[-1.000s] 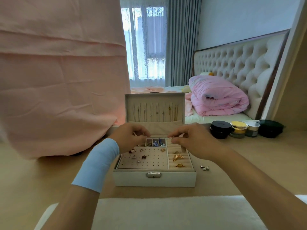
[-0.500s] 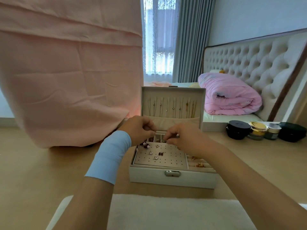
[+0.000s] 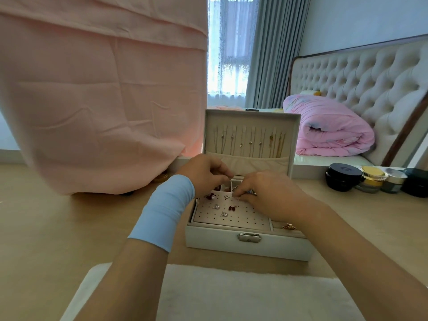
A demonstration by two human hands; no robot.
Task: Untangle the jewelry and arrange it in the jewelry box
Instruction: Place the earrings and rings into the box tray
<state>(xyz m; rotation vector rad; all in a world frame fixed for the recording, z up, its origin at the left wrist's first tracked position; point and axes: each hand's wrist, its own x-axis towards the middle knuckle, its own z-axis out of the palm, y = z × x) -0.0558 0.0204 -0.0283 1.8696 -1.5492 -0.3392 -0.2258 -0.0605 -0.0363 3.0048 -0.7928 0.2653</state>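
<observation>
Jewelry box (image 3: 215,239): open on the counter (image 3: 69,228), lid (image 3: 252,122) upright, necklaces (image 3: 250,143) hanging inside it.
Left hand (image 3: 203,176): fingers curled above the back compartments; hold unclear.
Right hand (image 3: 268,193): fingertips pinch a small silver piece (image 3: 236,197) at the earring panel's (image 3: 243,220) back edge.

Right hand: we have moved our right hand (image 3: 273,195) left, off the ring rolls of the white rectangular leatherette jewelry box (image 3: 215,242), to the back edge of its pale pink perforated earring pad (image 3: 243,218), fingertips curled down.
Left hand: our left hand (image 3: 203,174) has edged inward, closing the gap between our hands.
Ring rolls: our right forearm now covers most, leaving one small gold ornament (image 3: 289,226) showing.
Back compartments: their blue pieces are now hidden under our hands.
View: we have turned left, so the box sits right of centre.
</observation>
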